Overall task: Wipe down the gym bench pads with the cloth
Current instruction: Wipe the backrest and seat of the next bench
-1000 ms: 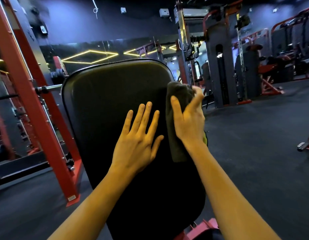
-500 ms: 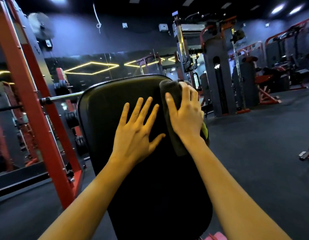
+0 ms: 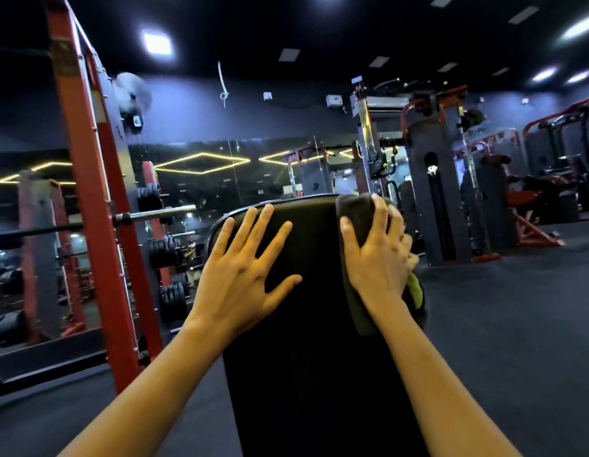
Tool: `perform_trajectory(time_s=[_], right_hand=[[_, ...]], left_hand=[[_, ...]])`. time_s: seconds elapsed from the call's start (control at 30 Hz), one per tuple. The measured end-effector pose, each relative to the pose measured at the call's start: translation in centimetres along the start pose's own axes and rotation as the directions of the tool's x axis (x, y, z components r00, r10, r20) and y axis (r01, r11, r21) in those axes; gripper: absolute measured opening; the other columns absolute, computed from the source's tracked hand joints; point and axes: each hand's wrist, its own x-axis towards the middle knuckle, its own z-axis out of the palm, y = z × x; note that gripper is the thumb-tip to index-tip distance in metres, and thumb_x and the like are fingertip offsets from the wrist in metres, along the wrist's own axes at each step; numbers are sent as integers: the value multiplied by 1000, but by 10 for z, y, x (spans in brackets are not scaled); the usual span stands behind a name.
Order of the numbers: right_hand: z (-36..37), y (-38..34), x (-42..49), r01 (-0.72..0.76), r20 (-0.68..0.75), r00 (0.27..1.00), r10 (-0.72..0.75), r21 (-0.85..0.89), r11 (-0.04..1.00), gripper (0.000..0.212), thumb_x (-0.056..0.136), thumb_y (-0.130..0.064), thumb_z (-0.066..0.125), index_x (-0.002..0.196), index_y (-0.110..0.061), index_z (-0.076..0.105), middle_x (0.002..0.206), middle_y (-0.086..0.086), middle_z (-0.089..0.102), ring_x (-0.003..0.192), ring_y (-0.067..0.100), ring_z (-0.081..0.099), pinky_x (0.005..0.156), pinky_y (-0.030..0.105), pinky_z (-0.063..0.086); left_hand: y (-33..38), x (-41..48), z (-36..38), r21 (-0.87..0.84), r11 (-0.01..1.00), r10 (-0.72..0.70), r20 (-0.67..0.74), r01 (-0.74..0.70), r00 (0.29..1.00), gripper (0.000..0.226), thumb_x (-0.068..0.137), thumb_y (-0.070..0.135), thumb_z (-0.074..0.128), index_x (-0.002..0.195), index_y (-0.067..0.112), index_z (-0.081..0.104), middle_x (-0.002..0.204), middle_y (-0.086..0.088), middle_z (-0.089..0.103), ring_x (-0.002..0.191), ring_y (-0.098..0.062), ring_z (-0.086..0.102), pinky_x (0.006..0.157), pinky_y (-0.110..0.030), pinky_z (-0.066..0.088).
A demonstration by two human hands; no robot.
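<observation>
The black bench back pad (image 3: 313, 341) stands upright in front of me, filling the lower middle of the view. My left hand (image 3: 243, 275) lies flat on its upper left part with fingers spread. A dark grey cloth (image 3: 355, 212) with a yellow-green patch is draped over the pad's top right corner and edge. My right hand (image 3: 379, 255) presses the cloth against the pad, fingers bent over the pad's right edge.
A red rack upright (image 3: 95, 206) with a barbell (image 3: 154, 214) and stacked weight plates (image 3: 169, 275) stands close on the left. Cable machines (image 3: 431, 179) and red benches stand at the right and back, across dark rubber floor (image 3: 517, 324).
Both hands have slid up toward the top of the pad; the cloth has moved up to the pad's top right corner. The view has tilted upward.
</observation>
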Motion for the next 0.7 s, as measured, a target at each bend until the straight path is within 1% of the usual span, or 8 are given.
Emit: perform_trajectory(time_s=[0.17,0.23,0.3,0.43,0.5,0.57,0.63,0.7], right_hand=[[5,-49,11,243,29,970,-242,-107,964,70,84,-70,17,143,-35,31,151,3,33,124,38,41,100,55,30],[9,-59,6,412,25,911,-412,-113,904,67,83,-69,24,137,-35,42,145,2,44,118,38,47,94,56,36],[9,-56,7,470,-9,880,-474,-118,875,63,83,-69,32,133,-34,49,140,0,49,116,36,49,91,54,39],[2,-41,30,85,35,996,-84,-27,996,61,87,-68,38,138,-34,39,145,1,38,128,35,36,102,55,28],[3,-55,25,54,37,998,-52,-66,996,58,90,-64,38,140,-34,35,149,3,33,132,38,31,106,58,25],[10,-76,4,221,35,975,-218,-96,971,57,90,-65,35,139,-36,37,149,1,34,129,38,33,103,58,27],[16,-88,-17,429,18,903,-429,-86,899,58,87,-66,33,136,-36,43,146,0,40,123,38,40,96,58,33],[16,-83,-24,532,5,846,-534,-80,843,58,85,-65,34,133,-36,48,144,0,45,118,37,46,90,55,39]], left_hand=[[-7,-15,3,-53,999,-4,-43,1,999,70,91,56,32,145,11,36,153,-15,26,142,-29,22,114,-46,16],[-7,-20,5,-97,995,-32,-73,25,997,70,92,54,34,145,8,36,153,-14,26,142,-27,20,115,-44,15],[-7,-27,6,-130,991,-47,-101,33,994,70,92,53,35,145,8,34,153,-13,25,143,-25,17,117,-42,13],[-11,-40,7,-148,989,-32,-117,15,993,68,93,53,33,146,10,32,154,-12,22,144,-25,15,117,-40,11],[-13,-44,8,-146,989,-28,-123,10,992,67,94,52,33,146,9,32,154,-12,23,144,-25,16,117,-41,12],[-14,-47,9,-156,988,-31,-134,10,990,67,94,50,34,145,8,32,154,-13,24,143,-25,17,117,-41,13],[-14,-52,11,-187,982,-42,-160,11,986,67,94,48,36,144,5,32,153,-14,25,143,-25,18,118,-40,12],[-13,-62,13,-210,978,-51,-181,12,982,67,94,47,38,144,3,32,152,-14,25,143,-25,18,119,-37,11]])
